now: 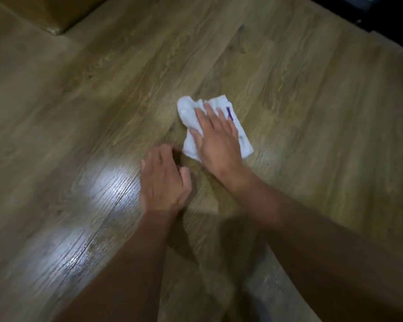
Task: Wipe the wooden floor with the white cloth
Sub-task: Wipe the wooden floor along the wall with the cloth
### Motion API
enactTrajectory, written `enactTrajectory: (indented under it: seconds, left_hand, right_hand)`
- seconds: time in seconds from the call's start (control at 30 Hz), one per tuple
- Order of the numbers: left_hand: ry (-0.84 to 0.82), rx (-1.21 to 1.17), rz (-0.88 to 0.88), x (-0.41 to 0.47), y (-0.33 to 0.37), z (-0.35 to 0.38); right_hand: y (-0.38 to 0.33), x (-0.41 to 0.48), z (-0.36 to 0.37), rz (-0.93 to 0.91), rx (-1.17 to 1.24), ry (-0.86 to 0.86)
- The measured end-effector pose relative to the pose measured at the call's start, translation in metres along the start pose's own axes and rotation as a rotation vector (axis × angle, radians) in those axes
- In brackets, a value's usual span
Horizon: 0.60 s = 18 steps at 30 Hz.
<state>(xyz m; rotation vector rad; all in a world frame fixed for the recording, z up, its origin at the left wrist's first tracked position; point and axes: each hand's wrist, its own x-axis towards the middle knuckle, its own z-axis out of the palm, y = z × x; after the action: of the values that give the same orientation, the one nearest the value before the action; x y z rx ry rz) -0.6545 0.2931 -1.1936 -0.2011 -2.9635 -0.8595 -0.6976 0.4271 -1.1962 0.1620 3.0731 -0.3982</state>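
Near the middle of the frame, a little right of centre: white cloth [189,112], crumpled, lying on the wooden floor [300,94]. Bunched into a rounded lump at its upper left end, flatter toward its lower right corner. A small purple mark [229,113] on its upper right part, too blurred to read.

Right hand [215,138] flat on top of the cloth, palm down, fingers spread and extended toward the upper left, pressing rather than gripping; cloth visible on both sides of the hand and beyond the fingertips. Right forearm running from the lower right corner of the frame up to the wrist.

Left hand [163,180] just below and left of the cloth, apart from it, resting on the bare floor. Fingers curled under, thumb tucked beside them, holding nothing visible. Left forearm entering from the bottom centre.

Bright patch of reflected light [98,182] on the planks at the left of the left hand, stretching down toward the lower left. Plank grain running diagonally from lower left to upper right. Brown box-like corner [44,10] at the upper left of the frame, edges soft. Dark area [391,17] at the upper right corner, contents unclear. Whole picture slightly blurred.
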Motion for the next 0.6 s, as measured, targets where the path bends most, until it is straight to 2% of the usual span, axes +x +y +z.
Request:
enactTrajectory:
  seconds: [0.07, 0.13, 0.27, 0.37, 0.47, 0.6]
  left_hand:
    - [-0.006, 0.032, -0.013, 0.001, -0.001, 0.001]
    - [-0.035, 0.061, -0.019, 0.002, -0.001, 0.001]
    - [-0.063, 0.131, 0.02, 0.001, 0.0, 0.0]
    - [-0.062, 0.161, 0.03, 0.001, 0.001, 0.002]
    - [-0.05, 0.164, 0.021, 0.003, -0.002, 0.006]
    - [-0.022, 0.181, 0.017, 0.002, -0.002, 0.011]
  right_hand:
    - [-0.008, 0.04, -0.001, 0.054, 0.005, -0.031]
    - [-0.013, 0.036, 0.001, 0.053, -0.003, -0.02]
    - [-0.002, -0.053, 0.006, -0.083, -0.07, 0.031]
    - [0.004, -0.087, 0.008, -0.083, -0.026, 0.059]
    - [0.001, -0.048, 0.001, -0.078, -0.032, -0.011]
    - [-0.002, 0.015, -0.005, 0.042, 0.025, -0.052]
